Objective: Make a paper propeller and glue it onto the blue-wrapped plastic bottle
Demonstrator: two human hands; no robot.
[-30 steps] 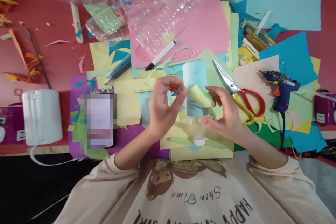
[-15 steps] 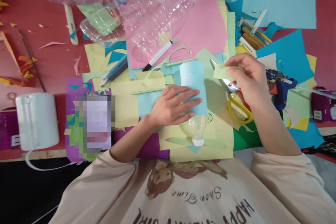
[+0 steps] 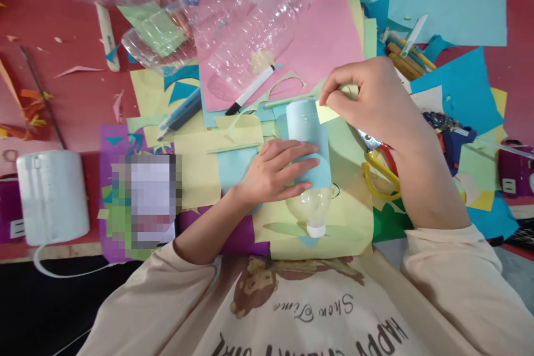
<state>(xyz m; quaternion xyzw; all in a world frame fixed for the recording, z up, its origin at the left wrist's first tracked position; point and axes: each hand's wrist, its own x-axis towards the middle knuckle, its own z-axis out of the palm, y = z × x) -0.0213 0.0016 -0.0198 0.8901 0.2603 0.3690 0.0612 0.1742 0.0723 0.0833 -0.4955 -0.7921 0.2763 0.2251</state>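
Observation:
A clear plastic bottle (image 3: 314,206) lies with its white cap toward me, its upper part wrapped in light blue paper (image 3: 306,122). My left hand (image 3: 283,169) rests across the wrapped bottle, fingers over the paper and slightly spread. My right hand (image 3: 362,94) pinches a small pale yellow-green paper piece (image 3: 327,113) between thumb and index finger, at the upper right edge of the blue wrap. Scissors with yellow and red handles (image 3: 381,181) lie under and beside my right forearm. Yellow paper (image 3: 350,233) is spread beneath the bottle.
Clear bottles (image 3: 267,28) lie on pink paper (image 3: 329,28) at the back. A marker (image 3: 252,89) is near them. To the left are a phone (image 3: 152,194) and a white case (image 3: 53,197). A blue glue gun (image 3: 454,147) lies at right.
My right hand has moved left and slightly up, bringing the pinched paper piece from above the scissors to the bottle's blue wrap. My left hand stays on the bottle.

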